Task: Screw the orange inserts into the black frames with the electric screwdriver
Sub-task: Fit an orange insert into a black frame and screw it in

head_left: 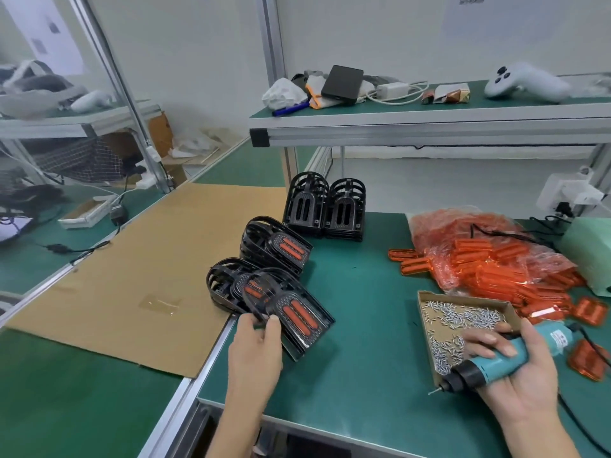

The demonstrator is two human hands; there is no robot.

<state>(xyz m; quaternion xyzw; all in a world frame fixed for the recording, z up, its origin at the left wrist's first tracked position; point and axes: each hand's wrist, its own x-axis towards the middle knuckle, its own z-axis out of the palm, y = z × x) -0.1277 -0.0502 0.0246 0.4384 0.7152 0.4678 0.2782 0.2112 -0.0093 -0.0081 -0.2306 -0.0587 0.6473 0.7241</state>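
Left hand (256, 345) pinches the black ribbed plastic frame (297, 317), apparently finished, steadying it; right hand (515, 368) grips the teal electric screwdriver (489, 361) over the cardboard screw tray (463, 297), ready.

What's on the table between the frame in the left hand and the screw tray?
Nothing: in the head view, only bare green mat separates the frame from the screw tray.

Bright even overhead light, soft shadows, wide-angle edge bending, slight motion blur.

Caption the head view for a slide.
Left hand grips a finished black frame; right hand holds the electric screwdriver.
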